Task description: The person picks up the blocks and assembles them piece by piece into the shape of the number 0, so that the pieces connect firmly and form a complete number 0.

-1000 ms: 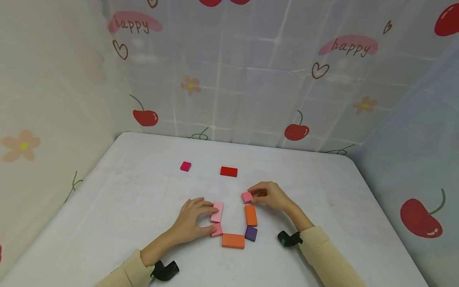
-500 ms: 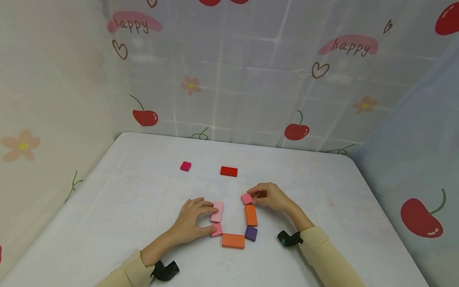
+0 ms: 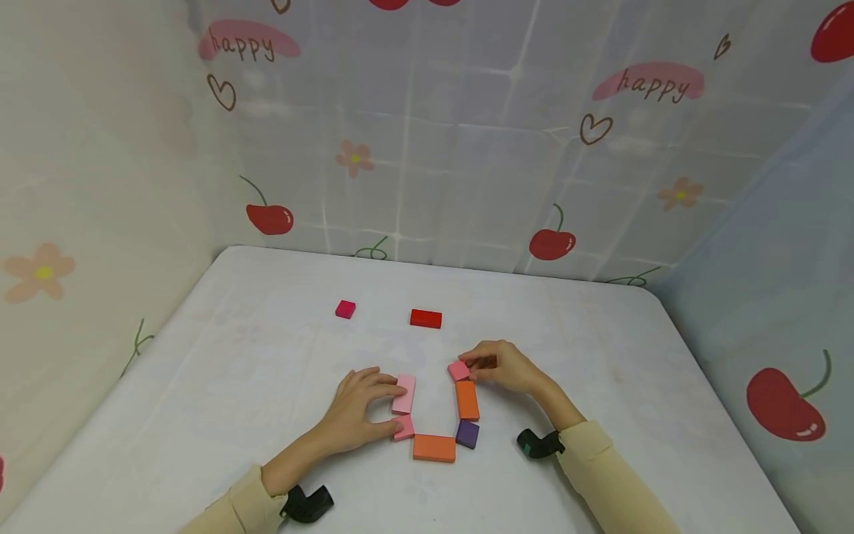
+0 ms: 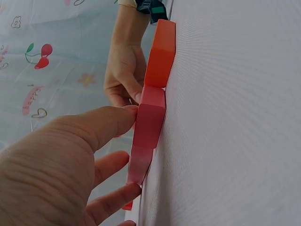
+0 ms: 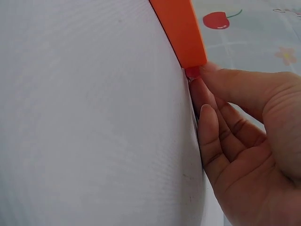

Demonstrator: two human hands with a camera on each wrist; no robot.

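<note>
In the head view my right hand [image 3: 502, 365] pinches a small square pink block [image 3: 458, 371] between thumb and fingers, at the far end of an upright orange block [image 3: 468, 400]. My left hand [image 3: 360, 410] lies at the left, thumb on a square pink block [image 3: 403, 428] and a fingertip on the long light pink block [image 3: 404, 394] beyond it. In the left wrist view that thumb [image 4: 113, 123] presses the side of the square pink block. A purple block [image 3: 467, 434] and a second orange block [image 3: 434, 449] join the sides into a U shape.
Farther back on the white table [image 3: 280, 356] lie a long red block [image 3: 425, 319] and a small crimson block [image 3: 345, 309]. Printed curtains [image 3: 454, 148] stand behind and beside the table. Black wrist devices [image 3: 308, 504] sit at both cuffs.
My right hand has shifted the square pink block slightly toward me and left, up against the orange block's end. The left hand and the other blocks have stayed in place.
</note>
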